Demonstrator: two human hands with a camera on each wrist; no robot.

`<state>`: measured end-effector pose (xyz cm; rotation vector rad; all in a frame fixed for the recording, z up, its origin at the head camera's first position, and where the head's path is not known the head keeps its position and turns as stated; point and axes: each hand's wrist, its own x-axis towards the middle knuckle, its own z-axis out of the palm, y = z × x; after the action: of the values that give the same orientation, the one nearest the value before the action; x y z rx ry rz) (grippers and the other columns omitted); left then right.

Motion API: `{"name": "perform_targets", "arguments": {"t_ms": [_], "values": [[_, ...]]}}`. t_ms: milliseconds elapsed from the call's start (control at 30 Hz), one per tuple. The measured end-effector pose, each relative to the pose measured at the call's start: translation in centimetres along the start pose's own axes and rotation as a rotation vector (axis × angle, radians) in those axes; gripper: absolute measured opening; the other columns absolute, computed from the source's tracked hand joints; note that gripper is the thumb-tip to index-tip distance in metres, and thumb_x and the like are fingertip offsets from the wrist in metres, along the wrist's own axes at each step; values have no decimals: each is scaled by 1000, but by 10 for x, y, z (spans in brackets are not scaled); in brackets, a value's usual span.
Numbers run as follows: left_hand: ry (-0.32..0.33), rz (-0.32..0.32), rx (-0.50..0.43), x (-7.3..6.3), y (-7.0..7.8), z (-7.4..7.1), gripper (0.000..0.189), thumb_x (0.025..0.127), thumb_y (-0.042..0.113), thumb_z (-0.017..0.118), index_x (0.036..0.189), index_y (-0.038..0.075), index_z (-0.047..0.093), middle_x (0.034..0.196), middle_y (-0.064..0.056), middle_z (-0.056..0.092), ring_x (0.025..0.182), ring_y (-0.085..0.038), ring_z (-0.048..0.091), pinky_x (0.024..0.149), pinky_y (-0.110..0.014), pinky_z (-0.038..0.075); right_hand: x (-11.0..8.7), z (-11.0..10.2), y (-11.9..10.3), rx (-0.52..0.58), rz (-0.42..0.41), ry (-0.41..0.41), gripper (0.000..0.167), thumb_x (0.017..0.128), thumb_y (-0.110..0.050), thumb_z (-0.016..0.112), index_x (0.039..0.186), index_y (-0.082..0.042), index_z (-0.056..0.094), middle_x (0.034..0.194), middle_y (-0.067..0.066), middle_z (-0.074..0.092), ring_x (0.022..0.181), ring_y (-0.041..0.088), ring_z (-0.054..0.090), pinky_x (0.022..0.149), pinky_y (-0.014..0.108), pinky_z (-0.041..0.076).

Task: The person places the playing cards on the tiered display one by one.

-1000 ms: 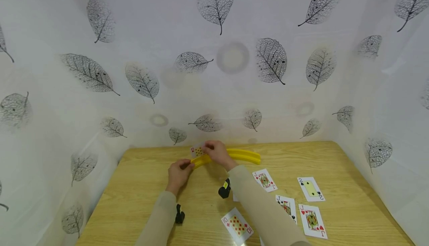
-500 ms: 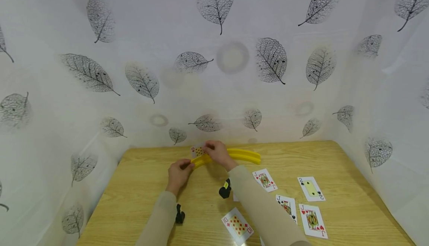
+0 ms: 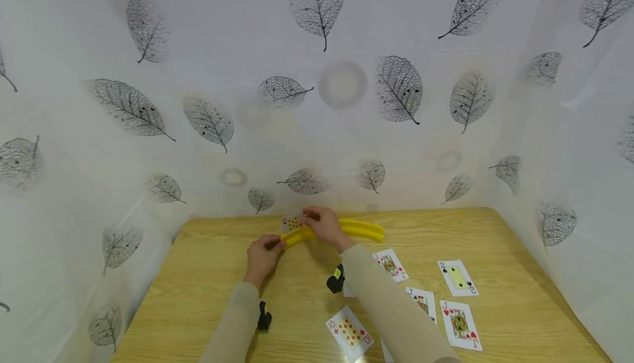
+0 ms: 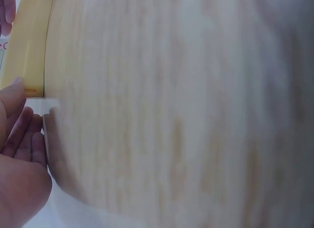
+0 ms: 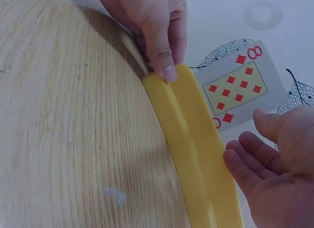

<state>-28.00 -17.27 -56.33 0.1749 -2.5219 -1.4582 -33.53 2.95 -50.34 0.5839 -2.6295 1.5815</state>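
Note:
A curved yellow card holder (image 3: pixel 360 229) lies near the far side of the table. At its left end my left hand (image 3: pixel 262 257) pinches it, with the thumb (image 5: pixel 168 71) on top and fingers behind. An eight of diamonds (image 5: pixel 239 90), a playing card, stands upright in the holder beside that end. My right hand (image 3: pixel 323 224) is over the holder's middle. In the right wrist view its thumb tip meets the card's edge, and the loosely bent fingers (image 5: pixel 250 159) lie by the holder's side. No grip on the card shows.
Face-up cards lie at right: a ten of diamonds (image 3: pixel 349 333), jack of diamonds (image 3: pixel 390 265), jack of hearts (image 3: pixel 460 325), two of spades (image 3: pixel 458 278) and a partly covered black jack (image 3: pixel 422 302). Small black devices (image 3: pixel 335 279) sit by the forearms. A leaf-patterned curtain (image 3: pixel 342 143) borders the table.
Both hands, the card holder and the eight of diamonds stay in nearly the same place. The head view shifts slightly, and the black device by the right forearm moves a little.

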Motion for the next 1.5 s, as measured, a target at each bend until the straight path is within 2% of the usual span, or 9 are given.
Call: {"name": "perform_targets", "arguments": {"t_ms": [300,533,733,1167,1500], "values": [[-9,-10,-13,-1,-1,1,24,95,15,79,112,-2,77,121,-22,76,116,-39,69,105,-54,56,-12,-20,4,17,2,13,28,103,-6,65,128,5,69,127,24,73,116,39,70,102,49,59],[-15,-9,-19,-2,1,0,25,96,15,79,114,-3,77,121,-22,75,114,-39,70,104,-53,57,-21,-46,12,-62,18,51,24,103,-10,67,124,2,73,123,20,75,111,36,71,100,48,59],[-13,-13,-10,-2,2,-1,25,95,14,79,113,-3,77,121,-23,75,115,-40,69,105,-54,56,-32,-72,12,-122,28,48,27,104,-12,66,126,3,72,124,20,75,113,36,71,101,49,59],[-18,1,15,-2,4,-2,24,96,13,78,114,-3,77,124,-23,74,118,-41,68,108,-56,54,-63,-127,34,-208,20,60,28,105,-17,66,127,0,71,126,20,74,114,37,70,102,53,58],[-31,-19,-1,-3,5,-3,26,96,14,78,115,-3,76,125,-23,74,118,-41,67,107,-56,54,-90,-149,50,-246,74,44,34,105,-21,67,130,2,69,126,21,74,113,36,71,98,51,60]]}}
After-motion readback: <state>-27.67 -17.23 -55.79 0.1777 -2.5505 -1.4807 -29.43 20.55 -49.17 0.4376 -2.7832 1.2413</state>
